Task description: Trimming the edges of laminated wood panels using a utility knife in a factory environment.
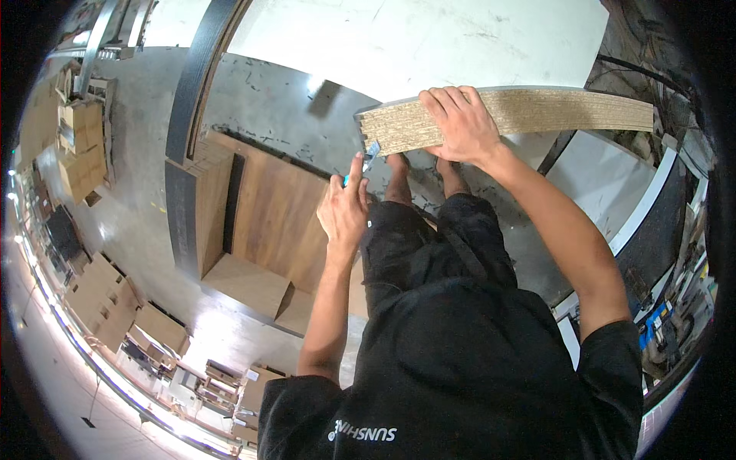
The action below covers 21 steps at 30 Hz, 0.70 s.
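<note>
A stack of thin chipboard strips point(560, 112) lies in front of me, stretching from the middle to the right, its raw, layered edges facing me. Over its top and near face my right hand point(464, 123) is closed, fingers bent across the upper edge. My left hand point(345, 207) is wrapped round a small blue-handled bladed tool point(371, 153), index finger extended along it. The tool's flat tip is at the stack's left end, close to the lower corner. Whether the tip touches the boards, I cannot tell. Most of the handle is hidden in my fingers.
Beyond the stack is a large white panel point(429, 38). On the left stand dark-edged boards point(182, 207) and a wood-grain panel point(280, 199). Cardboard boxes point(80, 149) sit farther left. Dark scraps litter the grey floor point(261, 92). Tools and offcuts point(667, 330) crowd the right.
</note>
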{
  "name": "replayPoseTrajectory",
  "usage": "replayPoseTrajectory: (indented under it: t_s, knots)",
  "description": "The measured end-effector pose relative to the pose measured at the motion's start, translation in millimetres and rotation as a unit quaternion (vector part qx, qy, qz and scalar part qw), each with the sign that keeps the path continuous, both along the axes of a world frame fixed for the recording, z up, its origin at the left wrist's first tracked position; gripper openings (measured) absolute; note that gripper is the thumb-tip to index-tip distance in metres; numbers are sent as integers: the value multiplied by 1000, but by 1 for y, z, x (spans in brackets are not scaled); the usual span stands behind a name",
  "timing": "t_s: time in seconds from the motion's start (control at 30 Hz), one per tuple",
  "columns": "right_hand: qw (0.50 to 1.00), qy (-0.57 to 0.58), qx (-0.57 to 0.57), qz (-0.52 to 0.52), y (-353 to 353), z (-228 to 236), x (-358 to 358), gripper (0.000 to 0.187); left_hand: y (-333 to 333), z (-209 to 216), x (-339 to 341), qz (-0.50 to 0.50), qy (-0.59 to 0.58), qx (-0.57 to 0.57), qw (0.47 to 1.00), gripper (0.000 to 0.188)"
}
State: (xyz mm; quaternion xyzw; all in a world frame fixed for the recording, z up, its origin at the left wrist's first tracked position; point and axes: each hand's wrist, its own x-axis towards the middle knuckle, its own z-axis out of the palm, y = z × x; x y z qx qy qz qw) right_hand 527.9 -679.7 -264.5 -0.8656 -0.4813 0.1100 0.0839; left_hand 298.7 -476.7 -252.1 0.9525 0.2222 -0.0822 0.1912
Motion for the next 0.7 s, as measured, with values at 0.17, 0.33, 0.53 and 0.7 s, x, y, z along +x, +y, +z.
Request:
replayPoseTrajectory:
  t_s: [0.17,0.33,0.53,0.7]
  knots:
    - [1000,-4,15,-3,-1,-3,0,98,12,2,14,-27,10,23,999,56]
    - [1000,-7,12,-5,-2,-1,0,96,31,-4,37,-29,4,56,998,58]
    - [999,31,19,-10,3,2,1,98,115,-20,93,66,-10,88,994,51]
    - [1000,16,5,-14,1,3,-1,95,92,-9,81,0,-90,-30,995,50]
